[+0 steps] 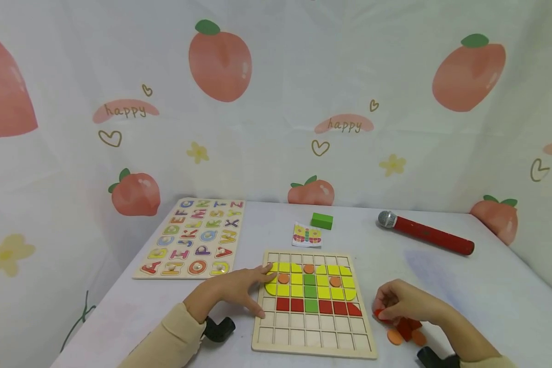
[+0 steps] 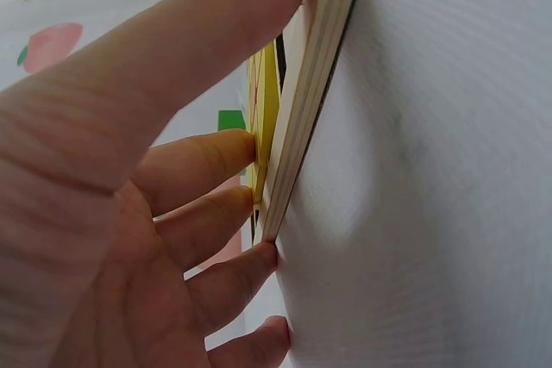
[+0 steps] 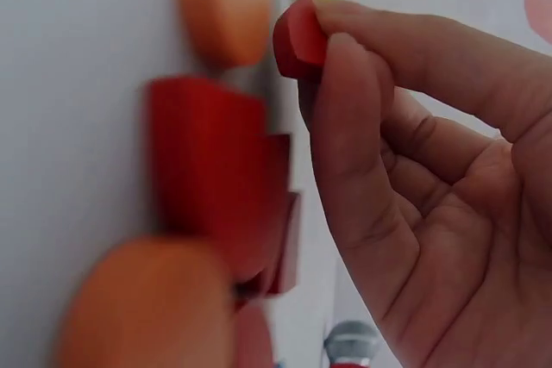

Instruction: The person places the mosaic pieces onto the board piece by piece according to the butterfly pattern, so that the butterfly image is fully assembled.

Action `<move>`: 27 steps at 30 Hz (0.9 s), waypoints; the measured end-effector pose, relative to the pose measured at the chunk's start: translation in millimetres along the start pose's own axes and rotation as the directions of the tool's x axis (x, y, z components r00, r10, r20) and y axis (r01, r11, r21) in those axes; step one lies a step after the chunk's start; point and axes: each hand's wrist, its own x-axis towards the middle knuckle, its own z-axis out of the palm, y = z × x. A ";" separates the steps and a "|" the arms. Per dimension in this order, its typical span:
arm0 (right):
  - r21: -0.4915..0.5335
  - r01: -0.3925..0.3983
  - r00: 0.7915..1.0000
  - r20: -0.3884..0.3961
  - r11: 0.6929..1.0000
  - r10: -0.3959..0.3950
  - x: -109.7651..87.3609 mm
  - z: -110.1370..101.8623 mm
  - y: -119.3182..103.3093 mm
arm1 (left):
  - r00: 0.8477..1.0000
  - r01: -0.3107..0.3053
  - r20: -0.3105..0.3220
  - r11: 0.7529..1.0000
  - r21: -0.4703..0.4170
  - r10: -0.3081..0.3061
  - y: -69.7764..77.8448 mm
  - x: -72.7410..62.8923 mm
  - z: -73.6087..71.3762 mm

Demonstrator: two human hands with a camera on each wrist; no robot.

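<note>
A wooden grid board [image 1: 313, 337] lies on the table, bearing yellow, green, red and orange pieces in a butterfly-like pattern. My left hand [image 1: 239, 289] rests at the board's left edge, fingers spread, with fingertips on its upper left corner and the thumb lower down. Right of the board, my right hand [image 1: 407, 301] pinches a red piece [image 3: 299, 40] between thumb and finger. Just below that hand is a small pile of loose red pieces [image 3: 207, 170] and orange round pieces [image 3: 147, 308].
Behind the board lie a small picture card [image 1: 307, 235] and a green block [image 1: 322, 221]. An alphabet puzzle board [image 1: 190, 237] lies at the left. A red microphone [image 1: 428, 233] lies at the back right, before a fruit-printed cloth [image 1: 267, 138].
</note>
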 end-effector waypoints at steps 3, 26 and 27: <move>0.004 0.035 0.999 0.002 0.999 -0.035 6.3 -0.1 -7.7 | 1.000 0.001 0.001 1.000 -0.003 -0.001 0.1 0.3 0.0; 0.075 0.217 0.973 0.064 0.973 -0.221 88.2 53.3 -91.1 | 0.999 -0.029 -0.013 0.999 0.039 0.030 -0.3 -0.7 -0.6; 0.084 0.219 0.972 0.067 0.972 -0.225 91.1 56.4 -94.1 | 0.999 -0.032 -0.012 0.999 0.039 0.032 -0.3 -0.7 -0.6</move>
